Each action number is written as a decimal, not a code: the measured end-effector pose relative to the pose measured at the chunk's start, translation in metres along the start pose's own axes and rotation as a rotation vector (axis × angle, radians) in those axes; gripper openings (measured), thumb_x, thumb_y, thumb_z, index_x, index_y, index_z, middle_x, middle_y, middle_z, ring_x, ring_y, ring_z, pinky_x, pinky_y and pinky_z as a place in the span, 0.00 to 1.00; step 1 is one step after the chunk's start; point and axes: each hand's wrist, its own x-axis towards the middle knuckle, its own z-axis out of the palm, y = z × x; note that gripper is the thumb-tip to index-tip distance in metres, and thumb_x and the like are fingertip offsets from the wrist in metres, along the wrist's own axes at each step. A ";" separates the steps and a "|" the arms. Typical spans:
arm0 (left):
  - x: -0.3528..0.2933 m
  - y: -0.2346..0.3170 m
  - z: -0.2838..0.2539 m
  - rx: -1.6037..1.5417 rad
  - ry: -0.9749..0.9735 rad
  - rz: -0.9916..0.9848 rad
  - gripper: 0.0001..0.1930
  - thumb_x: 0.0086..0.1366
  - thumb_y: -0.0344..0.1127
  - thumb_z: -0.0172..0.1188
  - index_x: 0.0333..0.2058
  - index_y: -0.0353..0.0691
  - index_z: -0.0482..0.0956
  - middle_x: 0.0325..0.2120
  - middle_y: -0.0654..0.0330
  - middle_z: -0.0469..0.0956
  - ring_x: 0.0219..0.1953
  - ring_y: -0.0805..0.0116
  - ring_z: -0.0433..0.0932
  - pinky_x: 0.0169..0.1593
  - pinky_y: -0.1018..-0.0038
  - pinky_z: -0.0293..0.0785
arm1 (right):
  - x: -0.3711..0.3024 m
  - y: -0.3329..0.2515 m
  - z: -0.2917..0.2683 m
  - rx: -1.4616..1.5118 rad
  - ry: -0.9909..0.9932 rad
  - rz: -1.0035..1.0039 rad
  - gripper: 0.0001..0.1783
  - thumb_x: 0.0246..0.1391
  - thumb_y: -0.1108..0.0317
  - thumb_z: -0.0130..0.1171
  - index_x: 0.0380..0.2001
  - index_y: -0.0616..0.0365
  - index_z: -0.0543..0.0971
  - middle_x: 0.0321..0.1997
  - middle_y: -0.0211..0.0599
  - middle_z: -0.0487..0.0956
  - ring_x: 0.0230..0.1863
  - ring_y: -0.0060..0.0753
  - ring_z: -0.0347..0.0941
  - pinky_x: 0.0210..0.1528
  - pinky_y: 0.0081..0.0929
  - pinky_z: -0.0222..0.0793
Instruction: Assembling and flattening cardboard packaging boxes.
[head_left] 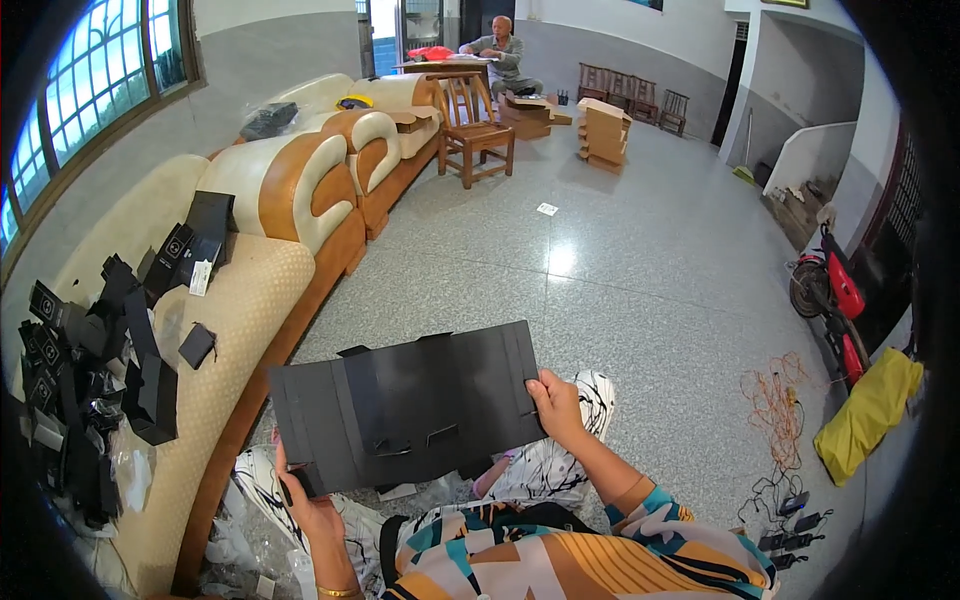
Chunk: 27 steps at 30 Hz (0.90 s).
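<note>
An unfolded black cardboard box blank (410, 405), creased and with tabs and slits, is spread out over my lap. My left hand (312, 512) grips its lower left corner, the thumb in front. At the right edge my right hand (556, 406) pinches the sheet, thumb on the near face and fingers behind it. The sheet slants upward to the right and hides part of my patterned trouser legs (545, 455). Beside me on the sofa lies a heap of black boxes (150, 395) and box parts.
A long cream and orange sofa (255, 290) runs along the left. Clear plastic wrapping (230, 540) litters the floor by my left leg. Tangled cables (775, 410), black adapters (790, 540), a yellow bag (868, 415) and a red scooter (840, 290) are at right. A person (500, 55) sits at a far table.
</note>
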 end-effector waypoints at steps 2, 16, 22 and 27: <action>0.000 0.000 -0.002 0.091 0.015 0.042 0.27 0.67 0.50 0.42 0.58 0.38 0.57 0.54 0.54 0.64 0.53 0.63 0.66 0.55 0.69 0.62 | 0.005 -0.005 -0.005 -0.097 0.004 -0.004 0.17 0.54 0.58 0.51 0.21 0.61 0.66 0.14 0.51 0.66 0.17 0.52 0.66 0.20 0.38 0.58; -0.009 -0.014 0.018 0.196 -0.221 -0.229 0.19 0.58 0.29 0.57 0.49 0.32 0.70 0.44 0.62 0.74 0.43 0.77 0.72 0.46 0.81 0.66 | 0.062 0.009 -0.027 -0.212 0.079 0.029 0.10 0.55 0.63 0.49 0.27 0.59 0.68 0.19 0.52 0.70 0.24 0.58 0.69 0.25 0.44 0.60; 0.004 -0.050 0.000 0.246 -0.096 -0.224 0.09 0.58 0.27 0.58 0.39 0.36 0.74 0.33 0.65 0.77 0.33 0.79 0.72 0.39 0.83 0.67 | 0.047 -0.011 -0.037 -0.113 -0.045 -0.153 0.13 0.56 0.61 0.47 0.25 0.60 0.65 0.17 0.52 0.66 0.21 0.56 0.67 0.22 0.40 0.58; 0.013 -0.052 0.010 0.236 0.035 -0.160 0.05 0.58 0.31 0.59 0.27 0.36 0.75 0.24 0.67 0.76 0.24 0.83 0.69 0.29 0.83 0.66 | 0.055 0.013 -0.033 -0.076 -0.144 0.012 0.12 0.55 0.63 0.46 0.25 0.62 0.66 0.21 0.53 0.69 0.27 0.56 0.68 0.27 0.40 0.60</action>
